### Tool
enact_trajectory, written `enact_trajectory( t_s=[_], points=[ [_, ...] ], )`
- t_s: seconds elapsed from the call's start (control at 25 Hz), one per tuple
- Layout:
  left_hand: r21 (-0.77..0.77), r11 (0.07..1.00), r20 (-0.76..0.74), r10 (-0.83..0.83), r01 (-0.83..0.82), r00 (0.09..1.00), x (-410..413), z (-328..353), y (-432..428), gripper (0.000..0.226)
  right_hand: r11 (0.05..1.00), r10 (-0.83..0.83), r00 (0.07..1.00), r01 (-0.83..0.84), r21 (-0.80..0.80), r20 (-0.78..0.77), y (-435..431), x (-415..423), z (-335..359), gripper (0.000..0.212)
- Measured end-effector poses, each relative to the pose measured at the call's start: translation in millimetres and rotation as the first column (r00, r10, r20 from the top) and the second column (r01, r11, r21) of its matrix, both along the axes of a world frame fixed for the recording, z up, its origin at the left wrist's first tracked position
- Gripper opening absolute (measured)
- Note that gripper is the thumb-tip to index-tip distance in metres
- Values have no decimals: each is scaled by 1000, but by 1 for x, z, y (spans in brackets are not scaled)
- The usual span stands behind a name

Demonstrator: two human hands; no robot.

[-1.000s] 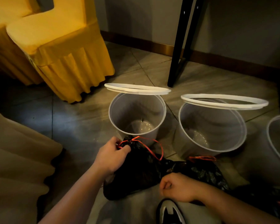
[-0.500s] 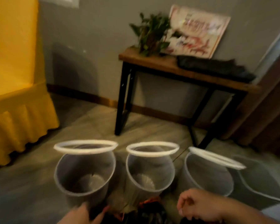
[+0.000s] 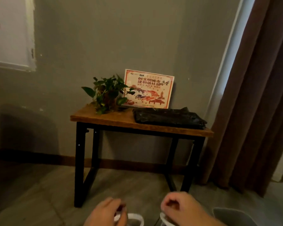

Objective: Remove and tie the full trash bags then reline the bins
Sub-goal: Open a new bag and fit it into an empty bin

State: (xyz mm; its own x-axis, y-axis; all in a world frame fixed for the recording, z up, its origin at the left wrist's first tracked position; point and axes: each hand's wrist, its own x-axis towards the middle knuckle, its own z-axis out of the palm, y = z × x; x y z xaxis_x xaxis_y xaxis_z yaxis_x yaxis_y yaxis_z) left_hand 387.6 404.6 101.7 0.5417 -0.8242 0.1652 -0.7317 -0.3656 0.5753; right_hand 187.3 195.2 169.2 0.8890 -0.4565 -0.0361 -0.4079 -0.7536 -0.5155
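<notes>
Sight has swung up from the tied bags, now out of view, to the desk [image 3: 104, 118], where folded black liners [image 3: 168, 119] lie right of the plant [image 3: 106, 93]. Below the desk, my left hand [image 3: 104, 214] and right hand [image 3: 180, 211] hover curled over the bins [image 3: 135, 221]. I cannot tell whether the fingers hold anything. Relining looks next.

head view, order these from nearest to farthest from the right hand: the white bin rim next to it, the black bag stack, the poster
1. white bin rim, beside the right hand
2. black bag stack, on the table's right side
3. poster, against the wall
</notes>
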Motion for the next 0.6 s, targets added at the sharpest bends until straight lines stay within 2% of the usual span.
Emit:
enact_trajectory(
  t_s=[0.04, 0.12, 0.16, 0.28, 0.36, 0.44, 0.52, 0.6],
  points=[
    [-73, 994, 153, 93, -82, 984, 0, 36, -21, 26, 993, -5, 993, 19, -113, 117, -18, 16, 23, 16],
    [-101, 990, 324, 124, -96, 938, 12, 74, -75, 36, 974, -53, 974, 99, -202, 222, -66, 51, 63, 15],
    [-57, 994, 370, 104, -89, 923, 23, 96, -98, 39, 962, -58, 972, 116, -246, 230, -91, 70, 83, 14],
    [102, 986, 528, 59, -132, 847, 63, 145, -175, 51, 898, -105, 977, 173, -406, 184, -161, 120, 121, 36],
    [182, 968, 548, 47, -174, 835, 88, 166, -226, 57, 803, -97, 994, 110, -586, 53, -201, 151, 133, 47],
    [215, 957, 542, 48, -193, 839, 115, 176, -274, 59, 739, -103, 994, 60, -671, -24, -240, 181, 137, 57],
    [238, 951, 538, 42, -199, 842, 141, 177, -305, 56, 733, -108, 992, 34, -680, -67, -267, 202, 135, 61],
    [222, 960, 478, 46, -171, 877, 161, 170, -318, 47, 766, -113, 990, 30, -642, -88, -284, 211, 129, 61]
  ],
)
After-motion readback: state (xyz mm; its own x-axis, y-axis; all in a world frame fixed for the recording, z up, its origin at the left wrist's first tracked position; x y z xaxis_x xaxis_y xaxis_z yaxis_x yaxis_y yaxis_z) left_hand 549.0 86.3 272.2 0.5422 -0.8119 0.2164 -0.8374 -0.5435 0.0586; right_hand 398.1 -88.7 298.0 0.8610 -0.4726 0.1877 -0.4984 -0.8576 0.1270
